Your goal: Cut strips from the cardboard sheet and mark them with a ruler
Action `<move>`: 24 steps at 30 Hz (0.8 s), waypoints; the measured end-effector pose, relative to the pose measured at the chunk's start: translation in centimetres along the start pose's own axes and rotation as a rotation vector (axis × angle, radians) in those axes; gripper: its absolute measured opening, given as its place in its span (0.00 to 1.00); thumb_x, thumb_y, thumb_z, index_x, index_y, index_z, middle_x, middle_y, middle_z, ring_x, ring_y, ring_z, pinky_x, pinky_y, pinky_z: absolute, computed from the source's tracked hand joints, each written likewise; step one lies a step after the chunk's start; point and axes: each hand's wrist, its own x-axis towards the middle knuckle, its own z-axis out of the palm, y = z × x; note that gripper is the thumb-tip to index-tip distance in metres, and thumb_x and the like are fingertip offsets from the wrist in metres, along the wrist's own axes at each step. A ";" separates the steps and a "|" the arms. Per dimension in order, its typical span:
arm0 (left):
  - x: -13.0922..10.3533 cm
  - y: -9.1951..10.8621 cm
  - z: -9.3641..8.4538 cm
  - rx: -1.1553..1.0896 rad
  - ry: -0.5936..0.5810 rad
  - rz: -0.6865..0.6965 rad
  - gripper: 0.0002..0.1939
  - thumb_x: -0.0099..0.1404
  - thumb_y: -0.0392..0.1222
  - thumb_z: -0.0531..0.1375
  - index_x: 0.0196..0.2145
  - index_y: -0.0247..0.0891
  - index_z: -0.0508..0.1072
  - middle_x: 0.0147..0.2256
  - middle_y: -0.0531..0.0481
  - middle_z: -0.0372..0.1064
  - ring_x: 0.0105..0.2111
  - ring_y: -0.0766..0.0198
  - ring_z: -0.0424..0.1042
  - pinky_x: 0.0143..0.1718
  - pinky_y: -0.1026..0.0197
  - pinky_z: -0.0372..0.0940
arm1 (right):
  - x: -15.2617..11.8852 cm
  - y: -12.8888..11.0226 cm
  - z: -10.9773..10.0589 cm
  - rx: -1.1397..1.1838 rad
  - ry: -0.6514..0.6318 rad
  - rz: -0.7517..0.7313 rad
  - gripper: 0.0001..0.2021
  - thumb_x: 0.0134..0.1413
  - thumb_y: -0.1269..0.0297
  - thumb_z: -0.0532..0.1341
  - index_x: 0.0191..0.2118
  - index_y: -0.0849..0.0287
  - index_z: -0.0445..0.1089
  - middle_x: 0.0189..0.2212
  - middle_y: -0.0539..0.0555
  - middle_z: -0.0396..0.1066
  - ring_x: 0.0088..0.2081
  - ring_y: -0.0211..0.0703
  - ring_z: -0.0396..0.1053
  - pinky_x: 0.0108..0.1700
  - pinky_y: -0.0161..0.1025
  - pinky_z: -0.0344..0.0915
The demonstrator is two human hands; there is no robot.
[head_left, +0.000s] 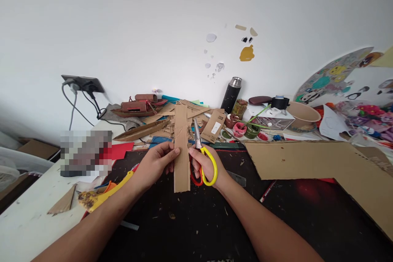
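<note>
- Left hand (156, 161): bare, with a rounded back, a thick-based thumb and a blunt thumb tip; the nail is too small to make out well.
- Left wrist (137, 179): bare, slimmer than the arm behind it.
- Left forearm (101, 213): bare and smooth in outline — broad at the lower edge of the view, tapering steadily forward.
- Right hand (215, 168): bare too, its fingers partly hidden.
- Right wrist (226, 183): bare, narrow.
- Right forearm (260, 217): bare, a long taper — whatever clothing lies higher up is out of view.
</note>
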 end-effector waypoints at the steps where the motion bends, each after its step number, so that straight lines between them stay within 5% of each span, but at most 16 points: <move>1: 0.0 0.0 0.0 0.006 -0.002 -0.001 0.28 0.59 0.69 0.70 0.29 0.42 0.69 0.20 0.58 0.64 0.18 0.66 0.63 0.22 0.63 0.60 | 0.0 0.0 0.0 0.000 -0.004 0.002 0.25 0.54 0.37 0.68 0.38 0.55 0.66 0.13 0.39 0.63 0.11 0.34 0.57 0.15 0.31 0.54; 24: 0.5 -0.8 -0.8 -0.110 0.162 0.027 0.25 0.59 0.65 0.72 0.31 0.42 0.72 0.20 0.57 0.67 0.19 0.66 0.66 0.21 0.64 0.62 | -0.5 -0.2 0.4 -0.132 -0.098 0.029 0.25 0.55 0.36 0.67 0.37 0.54 0.66 0.12 0.40 0.62 0.11 0.37 0.60 0.15 0.31 0.57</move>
